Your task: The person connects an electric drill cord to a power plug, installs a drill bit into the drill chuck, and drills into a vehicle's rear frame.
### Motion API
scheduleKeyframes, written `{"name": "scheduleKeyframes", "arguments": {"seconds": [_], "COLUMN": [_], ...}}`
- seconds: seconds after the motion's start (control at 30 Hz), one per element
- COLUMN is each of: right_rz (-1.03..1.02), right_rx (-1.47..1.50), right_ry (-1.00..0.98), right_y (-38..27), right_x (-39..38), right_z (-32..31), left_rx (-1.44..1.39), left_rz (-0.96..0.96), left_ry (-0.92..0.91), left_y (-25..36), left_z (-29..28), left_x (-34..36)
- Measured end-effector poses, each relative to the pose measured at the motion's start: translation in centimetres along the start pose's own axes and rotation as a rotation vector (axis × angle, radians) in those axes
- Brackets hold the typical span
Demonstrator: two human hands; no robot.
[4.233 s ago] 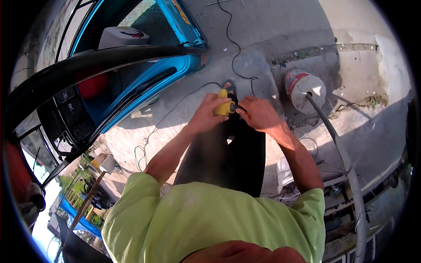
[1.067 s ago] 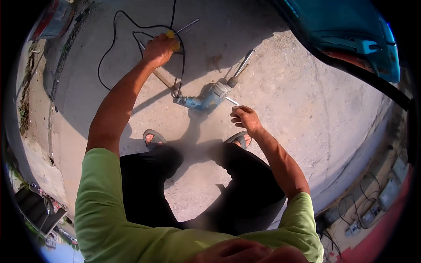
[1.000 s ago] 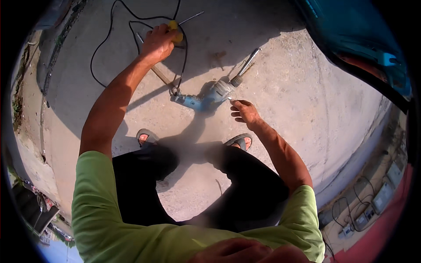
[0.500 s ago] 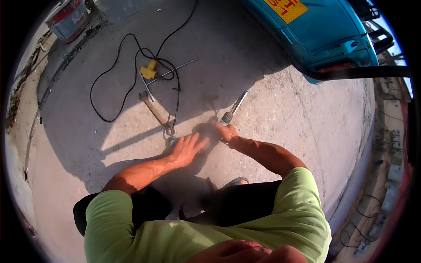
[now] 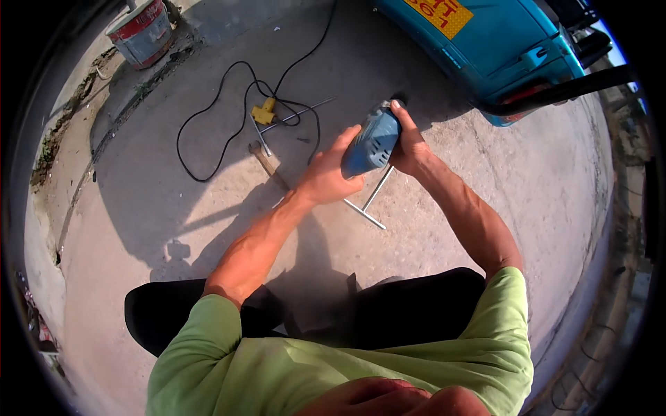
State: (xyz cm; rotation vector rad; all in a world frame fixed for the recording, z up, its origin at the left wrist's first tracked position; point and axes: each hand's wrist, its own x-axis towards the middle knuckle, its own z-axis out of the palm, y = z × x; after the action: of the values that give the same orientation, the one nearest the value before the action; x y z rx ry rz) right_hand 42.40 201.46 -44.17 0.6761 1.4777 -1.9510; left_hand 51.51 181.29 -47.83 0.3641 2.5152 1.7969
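1. Drill: I see the blue power drill (image 5: 373, 141) between both hands, tilted, vents facing near.
2. Left hand (image 5: 329, 175): closed around the drill's near-left side.
3. Right hand (image 5: 411, 142): gripping the drill's right side, thumb toward the far end – its other fingers are mostly hidden.
4. T-shaped rod (image 5: 372, 199): just near of the drill, partly hidden by the right hand.
5. Far left: yellow connector (image 5: 263, 112), looped black cable (image 5: 178, 142) and wrench (image 5: 269, 166) – all on the ground.
6. Far right: blue vehicle (image 5: 503, 48).
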Motion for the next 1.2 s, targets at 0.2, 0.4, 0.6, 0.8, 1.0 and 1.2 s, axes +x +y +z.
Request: {"name": "scheduleKeyframes", "arguments": {"seconds": [0.2,0.4,0.6,0.8,1.0,1.2], "right_rz": [-0.167,-0.211,-0.208,-0.184,-0.333,-0.214], "right_rx": [0.27,0.053,0.041,0.226,0.2,-0.004], "right_ry": [-0.115,0.014,0.093,-0.018,-0.106,-0.402], "right_y": [0.9,3.7,3.6,2.9,3.7,4.2], "right_x": [-0.8,0.0,-0.7,-1.1,-1.2,-1.9], "right_z": [3.2,2.9,2.3,0.9,2.4,2.3], "left_rx": [-0.106,-0.072,-0.332,-1.062,-1.381,-1.369], "left_rz": [0.035,-0.127,-0.158,-0.295,-0.161,-0.178], "left_ry": [0.196,0.263,0.031,-0.01,-0.108,-0.052], "left_y": [1.0,-3.9,-5.3,-3.8,-4.3,-4.0], "left_z": [1.7,4.5,4.4,2.7,1.1,1.5], "left_x": [-1.3,-3.8,-3.1,-2.1,-1.8,-1.9]}}
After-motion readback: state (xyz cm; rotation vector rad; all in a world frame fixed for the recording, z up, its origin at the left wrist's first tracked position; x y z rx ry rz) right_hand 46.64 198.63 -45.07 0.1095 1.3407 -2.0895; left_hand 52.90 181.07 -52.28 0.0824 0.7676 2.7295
